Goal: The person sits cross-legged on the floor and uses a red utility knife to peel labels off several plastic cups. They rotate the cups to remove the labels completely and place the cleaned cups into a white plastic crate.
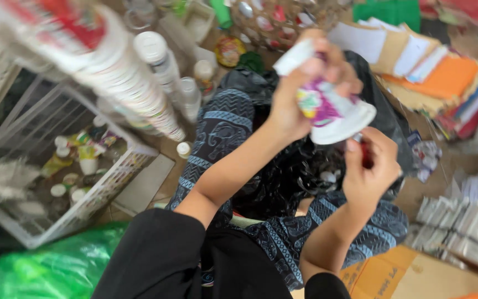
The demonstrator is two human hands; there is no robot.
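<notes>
My left hand grips a white plastic bottle with a purple and pink label, held tilted over my lap. Just below the bottle's wide end, my right hand pinches something small and red between its fingers; what that is, I cannot tell. Both hands hover above an open black plastic bag that lies across my patterned blue trousers. The picture is blurred with motion.
A white wire basket with several small bottles stands at the left. A tall stack of white cups leans over it. Loose bottles, a woven basket, piled folders, a green bag and cardboard surround me.
</notes>
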